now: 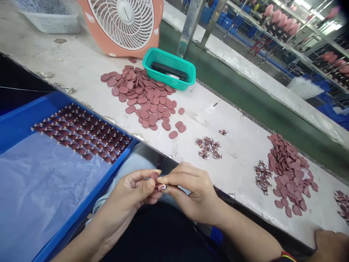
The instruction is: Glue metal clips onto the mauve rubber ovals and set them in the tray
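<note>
My left hand (128, 193) pinches a small reddish-pink disc (155, 177) between thumb and forefinger. My right hand (192, 193) holds a small patterned piece (161, 187) in its fingertips, right against the disc. Both hands are over my lap, just in front of the white table's edge (188, 154). A large pile of loose pink discs (143, 96) lies on the table ahead, and another (290, 174) lies to the right. Small heaps of patterned pieces (208, 147) sit between them.
To my left, a blue tray (56, 109) holds rows of assembled pieces on clear plastic. A teal basket (169, 69) with black items and an orange fan (122, 25) stand at the table's far side. Another person's hand (329, 245) shows at lower right.
</note>
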A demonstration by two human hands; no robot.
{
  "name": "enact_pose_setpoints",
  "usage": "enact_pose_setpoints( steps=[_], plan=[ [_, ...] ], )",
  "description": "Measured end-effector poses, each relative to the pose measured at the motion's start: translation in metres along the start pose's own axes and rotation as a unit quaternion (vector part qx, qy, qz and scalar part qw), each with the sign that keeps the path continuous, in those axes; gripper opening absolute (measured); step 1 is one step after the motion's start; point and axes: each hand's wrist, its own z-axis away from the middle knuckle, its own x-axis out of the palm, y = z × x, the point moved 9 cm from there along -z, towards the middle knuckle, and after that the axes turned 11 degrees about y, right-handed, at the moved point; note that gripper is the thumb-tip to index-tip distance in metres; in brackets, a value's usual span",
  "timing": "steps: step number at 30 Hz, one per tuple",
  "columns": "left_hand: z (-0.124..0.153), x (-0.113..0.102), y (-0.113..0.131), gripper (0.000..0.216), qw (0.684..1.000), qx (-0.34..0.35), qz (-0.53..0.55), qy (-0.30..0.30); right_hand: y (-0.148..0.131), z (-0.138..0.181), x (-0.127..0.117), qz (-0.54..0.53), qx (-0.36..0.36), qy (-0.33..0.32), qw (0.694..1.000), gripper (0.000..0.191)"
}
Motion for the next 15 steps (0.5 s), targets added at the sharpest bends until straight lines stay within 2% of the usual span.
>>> enact_pose_setpoints(
  steps=[9, 15],
  plan=[
    [0.0, -0.007, 0.002, 0.035, 1.0, -0.004, 0.017, 0.006, 0.0, -0.003, 0.01, 0.006, -0.001, -0.016, 1.0, 0.019],
    [-0.006, -0.01, 0.0, 0.035, 0.998, -0.015, 0.045, -0.041, -0.002, -0.007, 0.016, 0.004, -0.007, -0.043, 0.999, 0.027]
  ],
)
